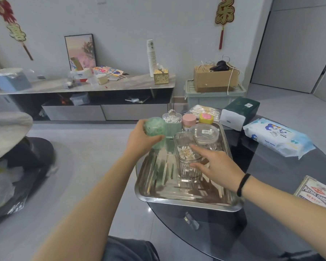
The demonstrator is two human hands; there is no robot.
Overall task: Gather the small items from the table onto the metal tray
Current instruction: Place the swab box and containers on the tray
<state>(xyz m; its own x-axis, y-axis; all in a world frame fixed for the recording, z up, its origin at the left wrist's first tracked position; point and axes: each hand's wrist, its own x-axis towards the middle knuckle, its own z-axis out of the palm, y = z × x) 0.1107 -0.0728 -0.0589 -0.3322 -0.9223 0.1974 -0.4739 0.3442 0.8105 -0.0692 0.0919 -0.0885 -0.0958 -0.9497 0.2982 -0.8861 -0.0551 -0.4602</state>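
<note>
Left hand point(139, 140) gripping blurred green container point(154, 131), right hand point(216, 164) spread, covering clear cup point(186, 155) on tray point(177, 196)

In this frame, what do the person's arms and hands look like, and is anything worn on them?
Both forearms are bare, with no sleeves in view. The left hand wears no glove, ring or band that I can see. The right hand is also ungloved; a thin black band circles its wrist. No watch or markings are visible on either arm.

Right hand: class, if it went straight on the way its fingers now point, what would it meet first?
Most likely the clear ribbed container of cotton swabs on the metal tray; the right hand already reaches its rim, though depth is unclear.
</note>
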